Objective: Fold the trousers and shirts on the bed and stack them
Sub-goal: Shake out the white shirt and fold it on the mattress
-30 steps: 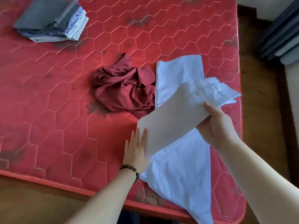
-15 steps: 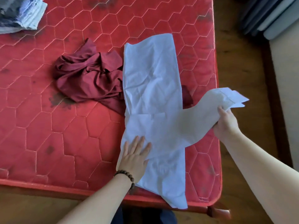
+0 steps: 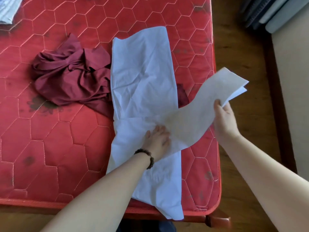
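You're folding the white shirt (image 3: 143, 77) along the bed's (image 3: 50, 148) right edge. Your left hand (image 3: 156, 139) presses it flat; your right hand (image 3: 223, 119) pinches the sleeve (image 3: 200, 113), which probably folds across the body next.

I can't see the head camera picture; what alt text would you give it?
A person's left hand presses flat on a pale blue shirt spread on a red quilted mattress, while the right hand holds its sleeve out past the bed's edge. A crumpled maroon garment lies beside the shirt.
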`<state>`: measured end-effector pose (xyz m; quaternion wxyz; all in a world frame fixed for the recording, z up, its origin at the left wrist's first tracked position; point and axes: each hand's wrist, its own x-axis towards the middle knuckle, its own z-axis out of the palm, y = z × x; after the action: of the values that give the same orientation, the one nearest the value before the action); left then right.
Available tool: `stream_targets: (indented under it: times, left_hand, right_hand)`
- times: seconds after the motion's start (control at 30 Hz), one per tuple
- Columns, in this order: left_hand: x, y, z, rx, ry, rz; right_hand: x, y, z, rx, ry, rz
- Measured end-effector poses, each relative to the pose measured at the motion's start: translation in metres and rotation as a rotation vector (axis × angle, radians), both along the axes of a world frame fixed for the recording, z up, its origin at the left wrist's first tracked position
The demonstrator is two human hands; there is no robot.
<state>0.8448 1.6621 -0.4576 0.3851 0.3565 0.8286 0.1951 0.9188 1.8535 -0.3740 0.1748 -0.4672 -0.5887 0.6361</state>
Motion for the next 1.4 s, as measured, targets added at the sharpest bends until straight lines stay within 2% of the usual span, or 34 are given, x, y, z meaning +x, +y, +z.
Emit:
stream_targets:
  times: [0.07,0.13,0.17,0.23,0.3,0.33,0.4,0.47,0.57,0.63,0.73,0.8,0.87,0.9,0.97,1.07,1.13,1.23,1.4]
  left_hand:
    - [-0.009,0.01,0.025,0.223,-0.556,0.597]
    - [-0.026,-0.001,0.039,0.377,-1.012,0.994]
    - [-0.035,-0.013,0.041,0.419,-1.155,1.084]
    - [-0.051,-0.043,0.04,0.481,-1.319,1.141]
    - [-0.055,-0.067,0.037,0.48,-1.359,1.185]
    - [-0.051,-0.074,0.032,0.391,-1.259,1.195]
    - [-0.042,-0.08,0.022,0.127,-0.804,1.146]
    - [-0.037,-0.085,0.009,-0.015,-0.408,1.057]
    - [-0.04,-0.092,0.0,-0.006,-0.278,0.97]
    - [-0.041,-0.097,-0.002,0.002,-0.25,0.911]
    - [-0.037,-0.105,0.0,0.044,-0.105,0.839]
    - [-0.036,-0.113,0.006,0.108,0.188,0.702]
    - [-0.039,-0.123,0.006,0.143,0.561,0.337]
    - [-0.04,-0.126,0.006,0.144,0.655,0.123]
    - [-0.043,-0.129,0.002,0.12,0.71,-0.249]
    - [-0.047,-0.131,-0.013,0.033,0.731,-0.551]
    - [-0.051,-0.134,-0.025,-0.017,0.723,-0.603]
    - [-0.054,-0.138,-0.035,-0.064,0.709,-0.563]
    - [-0.055,-0.142,-0.043,-0.082,0.709,-0.551]
  right_hand:
    - [-0.001,-0.023,-0.003,0.191,-0.038,0.189]
    - [-0.001,-0.052,-0.012,0.4,-0.047,0.398]
    - [-0.001,-0.068,-0.019,0.487,-0.056,0.53]
    - [0.0,-0.101,-0.038,0.586,-0.161,0.816]
    - [0.004,-0.131,-0.06,0.686,-0.334,1.101]
    - [0.007,-0.142,-0.07,0.728,-0.397,1.227]
    - [0.012,-0.155,-0.084,0.775,-0.449,1.386]
    - [0.015,-0.154,-0.089,0.858,-0.451,1.385]
    - [0.018,-0.138,-0.095,1.044,-0.479,1.242]
    - [0.02,-0.121,-0.099,1.07,-0.566,1.192]
    - [0.022,-0.104,-0.108,1.023,-0.758,1.318]
    - [0.022,-0.102,-0.111,1.026,-0.793,1.365]
    - [0.021,-0.104,-0.111,1.042,-0.773,1.335]
    - [0.02,-0.105,-0.11,1.068,-0.746,1.304]
    - [0.019,-0.11,-0.11,1.112,-0.669,1.255]
    - [0.009,-0.117,-0.116,1.131,-0.57,1.236]
    - [0.002,-0.118,-0.124,1.109,-0.561,1.237]
    - [-0.001,-0.113,-0.134,1.108,-0.601,1.225]
    - [0.0,-0.104,-0.137,1.063,-0.774,1.074]
